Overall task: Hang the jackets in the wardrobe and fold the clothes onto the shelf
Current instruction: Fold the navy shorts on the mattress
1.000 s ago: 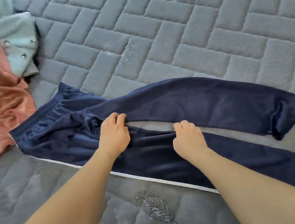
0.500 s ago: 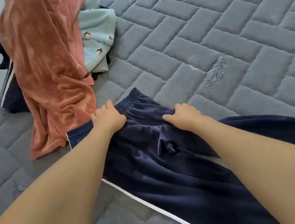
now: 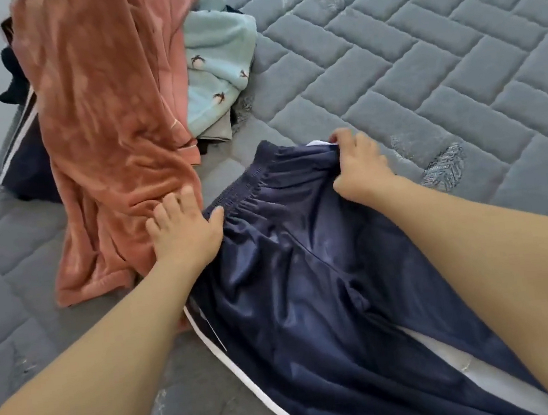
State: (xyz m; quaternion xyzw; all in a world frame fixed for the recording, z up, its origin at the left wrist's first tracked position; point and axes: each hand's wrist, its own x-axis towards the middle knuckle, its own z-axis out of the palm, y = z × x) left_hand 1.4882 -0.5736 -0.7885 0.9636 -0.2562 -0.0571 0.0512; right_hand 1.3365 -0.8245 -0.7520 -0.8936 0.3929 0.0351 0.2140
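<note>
My hands have come up from the middle of the navy trousers (image 3: 310,289) to their waistband (image 3: 249,184) within the last second. A second ago both hands were pressed into the gap between the two legs; half a second ago they had just reached the top edge; now they sit at its two ends.

My left hand (image 3: 184,230) lies spread at the near-left corner of the waistband, fingers fairly straight and fanned. The thumb rests against the elastic, while the fingertips run over onto the rust-pink garment (image 3: 110,124) heaped just beyond and to the left of that hand. I cannot tell whether it holds any cloth underneath.

My right hand (image 3: 359,166) is at the far-right corner, fingers curled over the band and bunching it, so it has a real grip on the fabric. A strip of white shows just beyond its fingertips.

The trousers lie flat on the grey quilted mattress (image 3: 420,61), running from between my hands back under my forearms, with the white side stripe (image 3: 252,375) below my left arm. A pale blue printed cloth (image 3: 217,66) sits well beyond my left hand, behind the pink heap.

I judge this as squaring up the waist before folding. Nothing is folded or shelved yet, so the job is early.
</note>
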